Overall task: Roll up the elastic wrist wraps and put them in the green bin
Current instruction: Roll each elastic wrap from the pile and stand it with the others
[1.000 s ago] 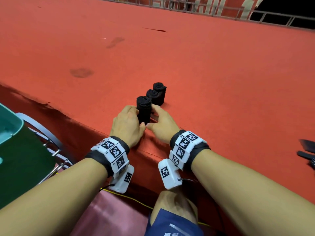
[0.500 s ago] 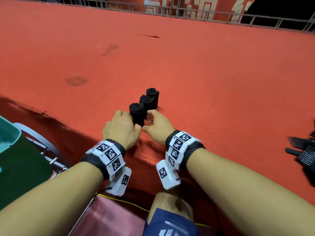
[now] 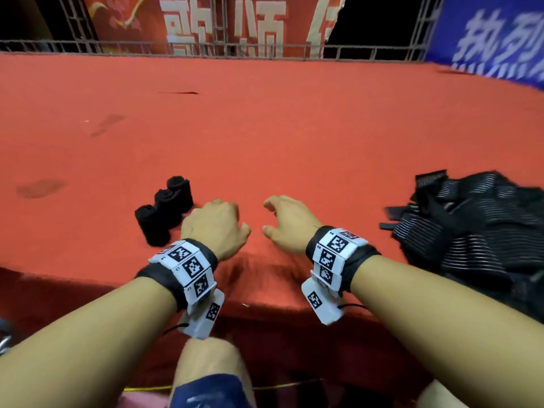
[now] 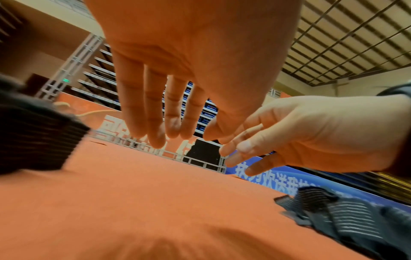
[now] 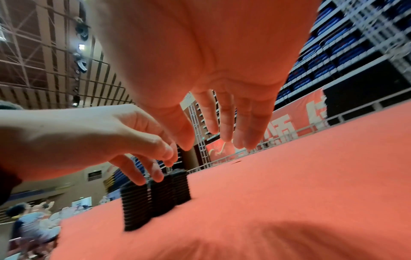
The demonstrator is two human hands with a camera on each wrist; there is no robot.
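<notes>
Head view: both your hands, left hand and right hand, relaxed, empty | three rolled wraps upright centre-left on counter | loose wraps right edge: likely light, soft, springy; pinch one strap end.

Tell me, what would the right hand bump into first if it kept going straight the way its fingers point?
Probably nothing: ahead of the right hand lies bare red carpet. The wrap pile sits off to its right.
</notes>
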